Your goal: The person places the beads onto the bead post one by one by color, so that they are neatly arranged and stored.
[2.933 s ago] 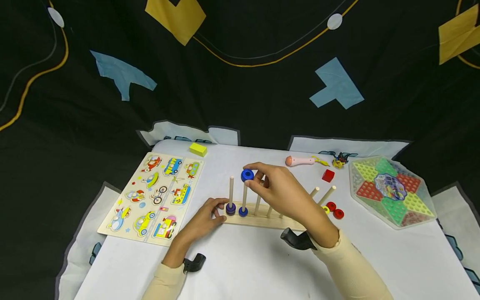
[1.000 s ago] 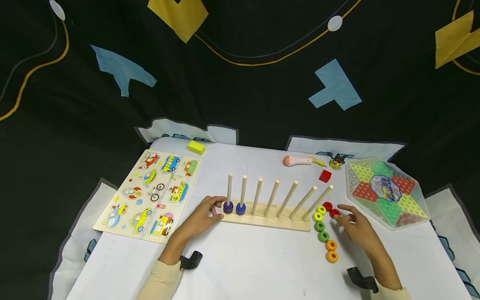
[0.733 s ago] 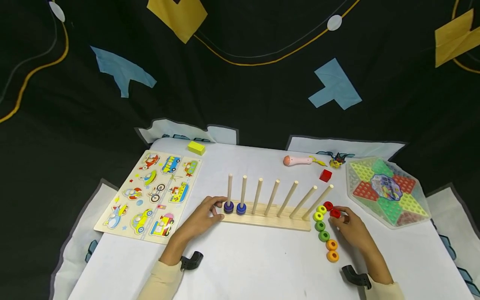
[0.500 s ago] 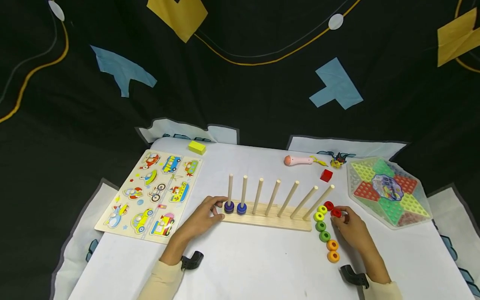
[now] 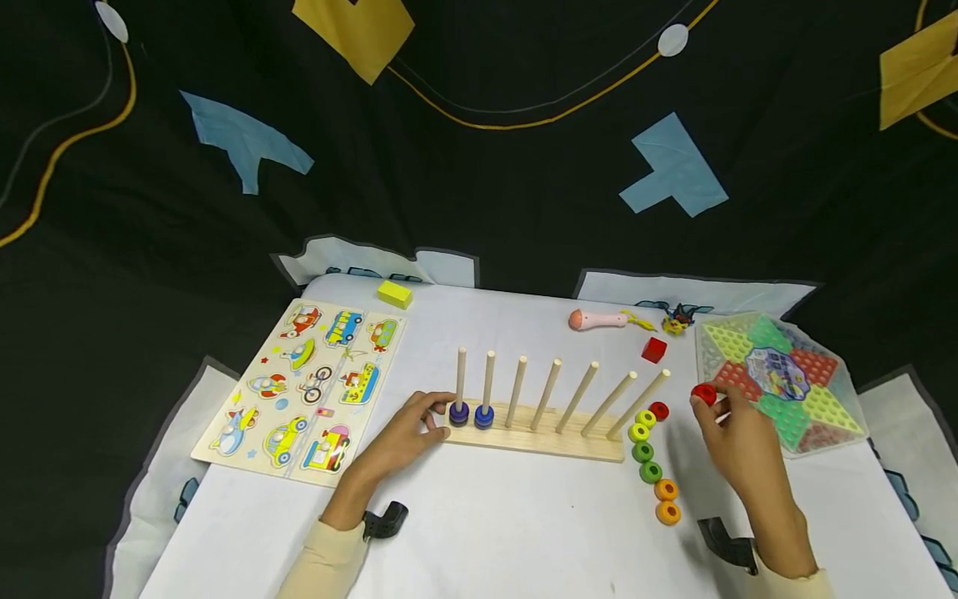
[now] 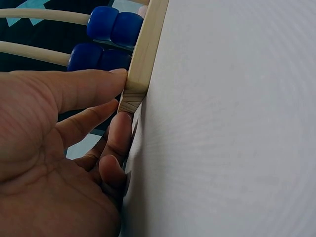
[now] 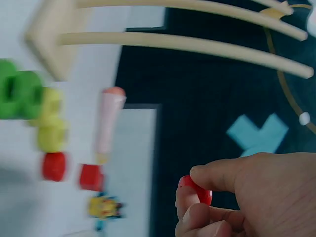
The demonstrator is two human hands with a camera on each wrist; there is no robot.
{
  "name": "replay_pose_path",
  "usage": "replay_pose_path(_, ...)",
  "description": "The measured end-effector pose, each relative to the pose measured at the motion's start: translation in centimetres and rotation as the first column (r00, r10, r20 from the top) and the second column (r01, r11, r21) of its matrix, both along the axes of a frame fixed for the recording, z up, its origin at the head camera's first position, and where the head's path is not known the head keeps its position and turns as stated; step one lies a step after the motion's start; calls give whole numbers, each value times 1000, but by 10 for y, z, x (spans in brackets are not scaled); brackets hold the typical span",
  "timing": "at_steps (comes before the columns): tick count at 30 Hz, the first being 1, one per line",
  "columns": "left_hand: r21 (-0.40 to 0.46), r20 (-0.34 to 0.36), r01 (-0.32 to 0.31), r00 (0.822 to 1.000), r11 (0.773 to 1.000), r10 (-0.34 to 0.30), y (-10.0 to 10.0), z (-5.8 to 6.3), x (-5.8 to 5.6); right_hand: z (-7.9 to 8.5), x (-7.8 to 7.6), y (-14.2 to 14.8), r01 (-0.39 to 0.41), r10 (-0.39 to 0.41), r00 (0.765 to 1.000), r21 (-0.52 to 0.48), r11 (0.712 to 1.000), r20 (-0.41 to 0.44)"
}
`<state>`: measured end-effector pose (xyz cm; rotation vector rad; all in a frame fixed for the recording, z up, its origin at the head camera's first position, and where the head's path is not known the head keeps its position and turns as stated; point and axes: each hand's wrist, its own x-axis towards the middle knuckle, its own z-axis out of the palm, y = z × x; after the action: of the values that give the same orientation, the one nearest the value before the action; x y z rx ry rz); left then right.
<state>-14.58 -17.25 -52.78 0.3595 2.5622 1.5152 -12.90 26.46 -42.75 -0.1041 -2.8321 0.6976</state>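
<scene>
A wooden peg stand with a row of upright pegs lies across the middle of the table. Purple rings sit on its leftmost peg and blue rings on the one beside it; the other pegs are bare. My left hand grips the stand's left end between thumb and fingers, as the left wrist view shows up close. Off to the right, my right hand pinches a red ring in the air. A second red ring lies by the yellow rings.
Green rings and orange rings continue the line right of the stand. A picture puzzle board lies left, a star-patterned game box right. Farther back are a yellow block, a pink microphone-shaped toy, a red cube and a small figure.
Earlier my right hand held a blue ring above the second peg; that ring now sits there. The right hand has since picked up a red ring, raising it rightward. My left hand has stayed put.
</scene>
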Motion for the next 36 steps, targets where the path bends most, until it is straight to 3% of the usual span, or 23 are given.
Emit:
replay_pose_path(3, 3, 0, 1, 1000, 1000, -1, 0, 0, 0, 21, 1, -8, 1, 0, 998, 17, 1000, -66)
replay_pose_path(10, 11, -21, 4, 1000, 1000, -3, -1, 2, 0, 59, 1, -31, -24, 23, 992, -3, 1000, -120)
replay_pose_path(16, 4, -7, 8, 1000, 1000, -8, 0, 3, 0, 85, 1, -59, -108, 102, 974, -20, 994, -203)
replay_pose_path(20, 6, -14, 2, 1000, 1000, -2, 0, 2, 0, 98, 0, -80, -185, 168, 963, -67, 980, -211)
replay_pose_path(29, 5, 19, -2, 1000, 1000, 2, 1, 1, 1, 97, -7, -137, -402, 367, 911, -208, 892, -189)
replay_pose_path(36, 6, 24, 3, 1000, 1000, -4, 1, 3, 0, 93, -10, -166, -478, 453, 878, -251, 842, -152)
